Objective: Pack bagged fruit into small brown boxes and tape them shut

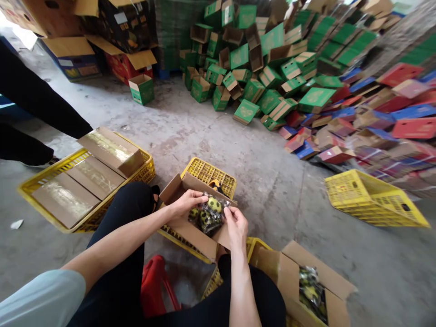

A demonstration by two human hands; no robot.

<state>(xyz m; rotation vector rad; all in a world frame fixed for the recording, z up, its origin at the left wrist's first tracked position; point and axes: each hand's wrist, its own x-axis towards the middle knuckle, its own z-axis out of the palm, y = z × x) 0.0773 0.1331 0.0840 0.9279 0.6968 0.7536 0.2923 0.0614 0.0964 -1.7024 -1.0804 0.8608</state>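
Observation:
Between my hands is a clear plastic bag [215, 205] with a yellow-green, black-spotted item inside. My left hand [188, 203] pinches the bag's upper left edge, and my right hand [236, 223] pinches its right edge. Both are closed on it, just over an open cardboard box [199, 239]. More bagged spotted items [200, 219] lie in that box. The box rests on an upturned yellow crate [211, 173]. At my right knee, a second open cardboard box [289, 281] contains similar bagged items [310, 290].
Taped cartons [64, 200] fill a yellow crate [150, 165] on my left, with a person's dark-trousered legs [41, 95] behind it. Another yellow crate [357, 197] stands right. Heaped green boxes [245, 111] and red and blue boxes [413, 128] lie beyond. A red stool [153, 281] is below me.

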